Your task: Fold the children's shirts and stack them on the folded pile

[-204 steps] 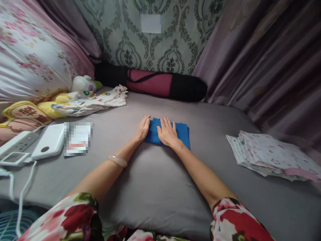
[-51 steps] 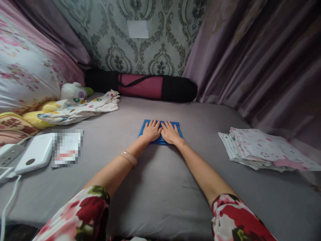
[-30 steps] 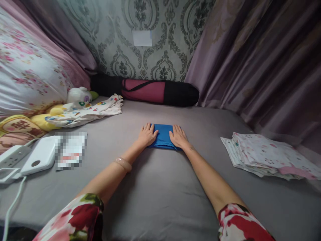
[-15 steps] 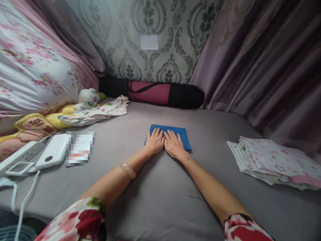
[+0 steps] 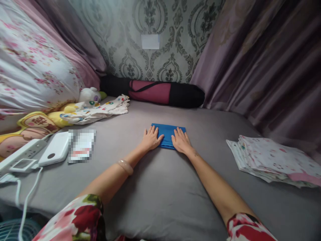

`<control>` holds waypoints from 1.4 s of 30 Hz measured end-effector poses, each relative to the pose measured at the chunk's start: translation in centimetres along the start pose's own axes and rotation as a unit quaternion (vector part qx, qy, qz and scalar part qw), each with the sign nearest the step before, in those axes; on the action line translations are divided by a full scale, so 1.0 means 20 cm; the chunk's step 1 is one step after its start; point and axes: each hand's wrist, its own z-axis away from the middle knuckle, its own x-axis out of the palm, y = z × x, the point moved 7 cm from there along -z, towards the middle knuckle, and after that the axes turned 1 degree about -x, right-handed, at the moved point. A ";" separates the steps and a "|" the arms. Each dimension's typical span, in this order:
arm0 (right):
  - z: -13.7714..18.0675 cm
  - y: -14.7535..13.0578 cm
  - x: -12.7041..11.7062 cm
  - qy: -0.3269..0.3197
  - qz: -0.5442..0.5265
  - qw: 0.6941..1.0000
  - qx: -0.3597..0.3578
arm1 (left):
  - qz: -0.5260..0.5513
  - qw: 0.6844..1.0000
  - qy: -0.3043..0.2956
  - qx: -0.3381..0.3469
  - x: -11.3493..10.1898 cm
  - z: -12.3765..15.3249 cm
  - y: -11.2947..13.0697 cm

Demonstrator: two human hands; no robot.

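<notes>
A folded blue cloth lies flat on the grey bed sheet in front of me. My left hand rests palm down over its left edge, fingers spread. Across from it, my right hand lies flat on the right part of the cloth, with its fingers pointing away from me. Between the two hands the middle of the cloth shows, with layered folds along its near edge. Neither hand grips anything.
On the right sits a stack of folded printed cloths. To the left are a white power bank, a power strip, cables and a blurred packet. A crumpled printed garment lies beyond them. A long black-and-maroon bag lines the wall.
My hands have moved apart from the middle of the blue cloth toward its left and right sides. The cloth has stayed in about the same place.
</notes>
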 end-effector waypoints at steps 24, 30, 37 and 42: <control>0.06 0.46 -0.14 0.041 -0.294 0.938 0.178 | 0.053 0.977 0.012 -0.204 -0.14 -0.04 -0.32; 0.10 0.51 -0.09 0.002 -0.302 0.918 0.258 | 0.087 0.964 -0.024 -0.250 -0.12 -0.05 -0.34; 0.01 0.43 -0.06 0.022 -0.264 0.929 0.260 | 0.109 0.955 -0.043 -0.273 -0.12 -0.09 -0.31; -0.04 0.39 -0.05 0.016 -0.251 0.931 0.264 | 0.124 0.956 -0.045 -0.263 -0.11 -0.09 -0.29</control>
